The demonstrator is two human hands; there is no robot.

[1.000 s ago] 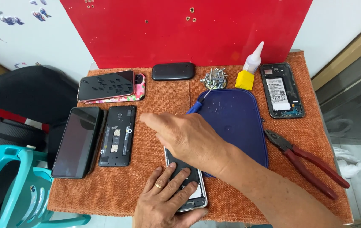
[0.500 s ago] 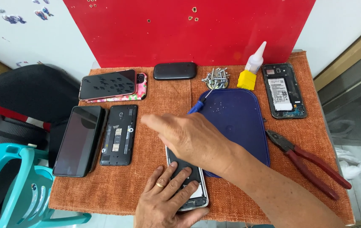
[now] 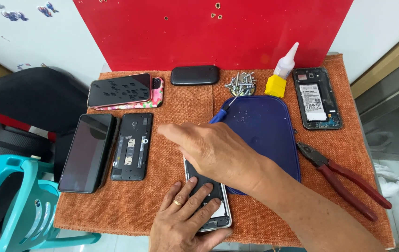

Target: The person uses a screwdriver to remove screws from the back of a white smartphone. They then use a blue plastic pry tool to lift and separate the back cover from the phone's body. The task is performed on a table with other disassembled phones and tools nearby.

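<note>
The opened silver-edged smartphone [image 3: 207, 198] lies at the front edge of the bench [image 3: 162, 205], on the orange woven mat, its corner touching the dark blue tray [image 3: 265, 135]. Head view only: its back looks to be off and the insides exposed, so I'd say it's mid-job; screws [image 3: 240, 84] sit piled at the back. The left hand [image 3: 183, 221] presses flat on it, fingers spread, no closed grip. The right hand [image 3: 213, 151] hovers above, forefinger pointing left towards the black open-backed phone [image 3: 132, 146], holding nothing that I can see.
</note>
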